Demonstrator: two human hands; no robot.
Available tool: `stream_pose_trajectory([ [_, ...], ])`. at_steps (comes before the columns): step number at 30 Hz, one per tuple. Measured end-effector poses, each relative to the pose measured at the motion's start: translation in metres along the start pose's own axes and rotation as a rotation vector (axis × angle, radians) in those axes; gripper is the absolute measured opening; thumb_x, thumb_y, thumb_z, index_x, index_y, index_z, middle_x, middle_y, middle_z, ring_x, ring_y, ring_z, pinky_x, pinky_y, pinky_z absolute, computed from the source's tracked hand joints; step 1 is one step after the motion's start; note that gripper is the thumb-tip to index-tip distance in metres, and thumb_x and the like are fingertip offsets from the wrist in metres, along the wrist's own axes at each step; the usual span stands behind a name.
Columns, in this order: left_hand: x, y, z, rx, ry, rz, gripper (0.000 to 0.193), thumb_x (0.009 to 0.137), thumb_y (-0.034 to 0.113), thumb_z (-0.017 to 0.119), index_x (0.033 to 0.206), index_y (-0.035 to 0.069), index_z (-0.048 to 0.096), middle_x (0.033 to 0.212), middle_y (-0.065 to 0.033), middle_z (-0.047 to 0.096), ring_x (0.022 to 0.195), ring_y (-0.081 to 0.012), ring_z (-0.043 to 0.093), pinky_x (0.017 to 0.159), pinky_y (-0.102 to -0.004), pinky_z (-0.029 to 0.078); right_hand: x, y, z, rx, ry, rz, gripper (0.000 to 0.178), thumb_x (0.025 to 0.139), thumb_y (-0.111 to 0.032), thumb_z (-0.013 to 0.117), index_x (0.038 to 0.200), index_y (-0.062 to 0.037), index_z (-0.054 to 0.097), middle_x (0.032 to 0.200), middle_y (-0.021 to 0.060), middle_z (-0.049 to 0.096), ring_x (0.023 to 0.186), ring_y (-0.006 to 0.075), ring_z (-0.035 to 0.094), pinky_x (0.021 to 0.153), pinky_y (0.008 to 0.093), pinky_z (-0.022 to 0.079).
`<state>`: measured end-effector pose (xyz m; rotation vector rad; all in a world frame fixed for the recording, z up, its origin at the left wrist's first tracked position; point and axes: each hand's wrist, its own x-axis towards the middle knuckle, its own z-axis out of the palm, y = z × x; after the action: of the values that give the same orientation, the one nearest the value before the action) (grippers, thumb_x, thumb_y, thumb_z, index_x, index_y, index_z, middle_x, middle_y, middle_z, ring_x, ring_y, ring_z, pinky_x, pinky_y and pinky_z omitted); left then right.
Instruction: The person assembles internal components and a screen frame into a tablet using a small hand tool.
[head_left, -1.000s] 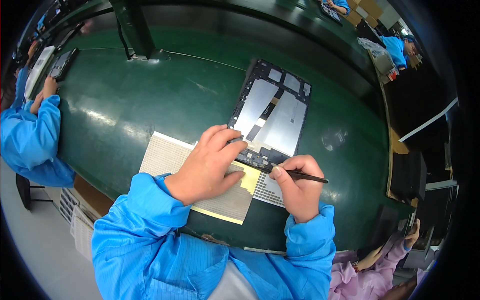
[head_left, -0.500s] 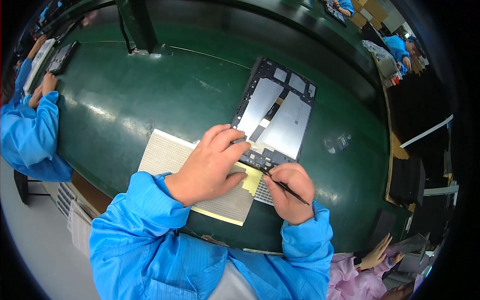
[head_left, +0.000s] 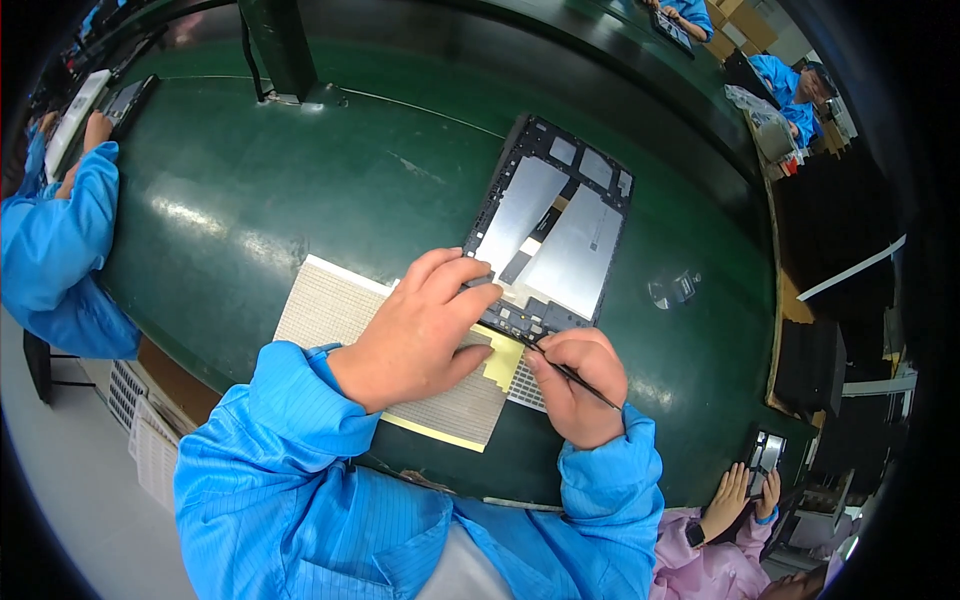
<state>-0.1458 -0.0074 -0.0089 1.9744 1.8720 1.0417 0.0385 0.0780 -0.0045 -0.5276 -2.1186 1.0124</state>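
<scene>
A black tablet housing (head_left: 572,248) with silver inner panels lies on the green bench, back off and innards bare. My left hand (head_left: 415,325) rests its outstretched fingertips on the housing's near left corner, thumb apart from the fingers. Between the thumb and fingers of my right hand (head_left: 583,385) are slim black tweezers (head_left: 585,386). Their tips meet the near edge of the housing; what they touch there is too small to tell. Under my left hand lies a sheet of small beige stickers (head_left: 325,308) with a bare yellow backing patch (head_left: 505,357).
A crumpled piece of clear plastic (head_left: 673,290) lies right of the housing. A green post (head_left: 277,50) rises at the far left of the bench. Co-workers in blue and pink sleeves handle other devices at the left, far right and near right.
My hands and the tweezers stay nearly still. At near right, the pink-sleeved co-worker's hands now press on a device on the bench. The left co-worker's arms have shifted.
</scene>
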Motion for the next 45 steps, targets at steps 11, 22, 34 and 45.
stream_pose_trajectory([
  [11,0.0004,-0.0006,-0.0004,-0.004,-0.007,-0.005,0.056,0.061,0.009,0.075,0.112,0.004,0.052,0.118,-0.0172,0.045,0.115,-0.041,0.038,0.097,-0.0457,0.036,0.0006,-0.0026,0.0007,-0.059,-0.027,-0.063,0.015,0.07,0.006,0.07,0.077,0.0007,0.058,0.077,0.0122,0.059,0.072,0.0244,0.06,0.065,0.0311,0.05],
  [22,-0.0005,-0.002,0.0003,-0.006,-0.002,0.001,0.058,0.06,0.009,0.075,0.113,0.004,0.052,0.118,-0.0167,0.045,0.114,-0.0407,0.038,0.096,-0.0457,0.036,-0.0054,0.0007,0.0037,-0.058,0.029,-0.106,0.017,0.069,0.007,0.071,0.077,0.0005,0.058,0.078,0.0125,0.059,0.073,0.0252,0.061,0.066,0.0323,0.051],
  [34,-0.0006,-0.0009,-0.0007,-0.016,-0.016,-0.005,0.059,0.06,0.008,0.075,0.113,0.004,0.051,0.119,-0.0166,0.044,0.115,-0.041,0.037,0.096,-0.0458,0.036,-0.0048,-0.0032,0.0056,-0.111,0.004,-0.117,0.015,0.069,0.007,0.07,0.076,0.0012,0.058,0.077,0.0124,0.058,0.073,0.0255,0.061,0.067,0.0331,0.051],
  [45,-0.001,-0.002,-0.0006,-0.006,-0.011,0.0,0.059,0.059,0.009,0.076,0.113,0.004,0.051,0.119,-0.0168,0.044,0.115,-0.0408,0.038,0.097,-0.0458,0.036,-0.0009,-0.0039,0.0029,-0.075,0.013,0.04,0.015,0.073,0.004,0.069,0.081,0.0003,0.057,0.078,0.0116,0.059,0.07,0.0215,0.059,0.064,0.0285,0.049],
])
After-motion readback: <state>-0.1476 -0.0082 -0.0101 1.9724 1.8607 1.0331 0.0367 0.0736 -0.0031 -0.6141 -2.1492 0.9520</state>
